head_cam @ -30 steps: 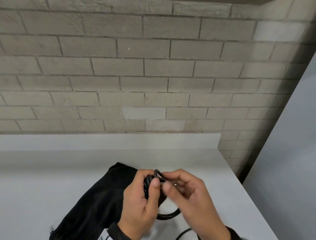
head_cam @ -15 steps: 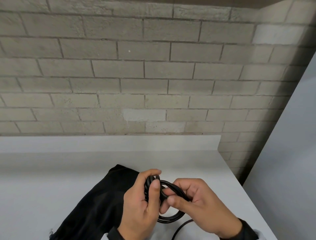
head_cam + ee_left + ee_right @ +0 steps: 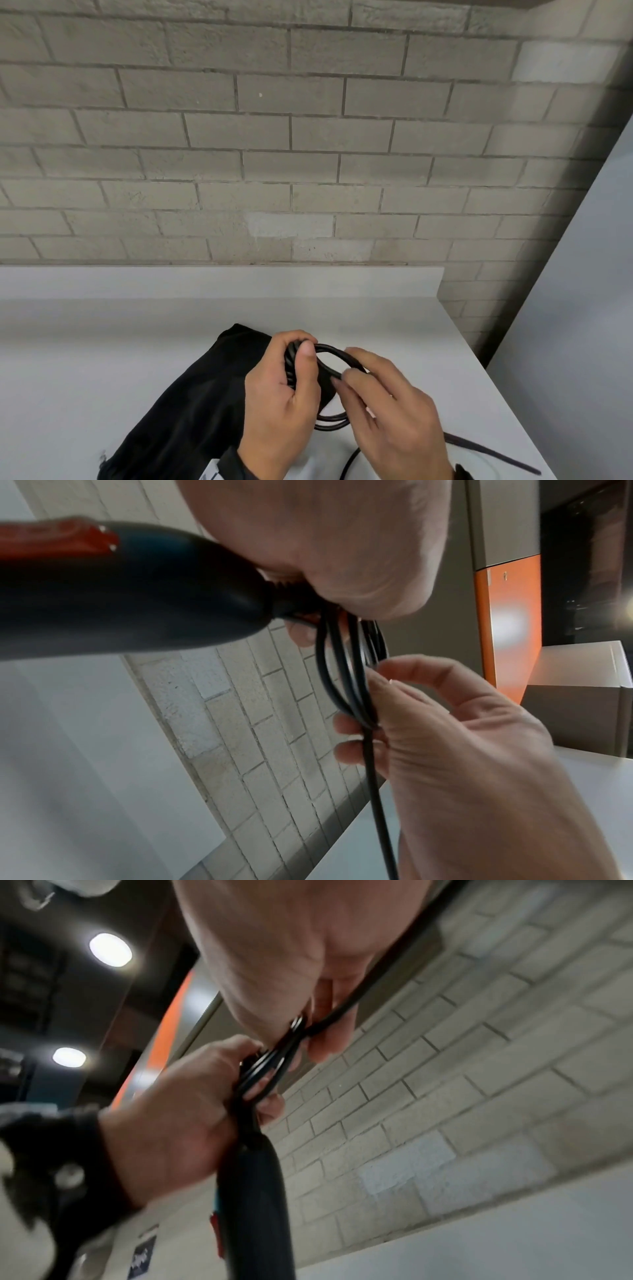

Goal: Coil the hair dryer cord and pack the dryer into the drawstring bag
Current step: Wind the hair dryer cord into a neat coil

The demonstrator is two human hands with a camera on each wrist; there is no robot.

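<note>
Grey brick wall (image 3: 308,137) behind a pale counter (image 3: 102,359). A black drawstring bag (image 3: 191,404) lies flat on the counter, still unfilled, under and to the left of the hands. The hair dryer (image 3: 130,593), black with a red panel, is held above the counter; in the head view the left hand hides it.

Progress: coiling appears partly done. Several loops of the black cord (image 3: 334,356) are gathered, but a free length (image 3: 349,462) still trails down toward the counter. Finishing the coil and packing the dryer into the bag remain.

Left hand (image 3: 284,401): fingers and thumb curled tight, clamping the gathered loops where the cord leaves the dryer handle, thumb tip pressed on top.

Right hand (image 3: 387,411): just beside the left, palm turned down, thumb and fingertips (image 3: 346,723) pinching the loops' far side, with the free cord running through the grip.
</note>
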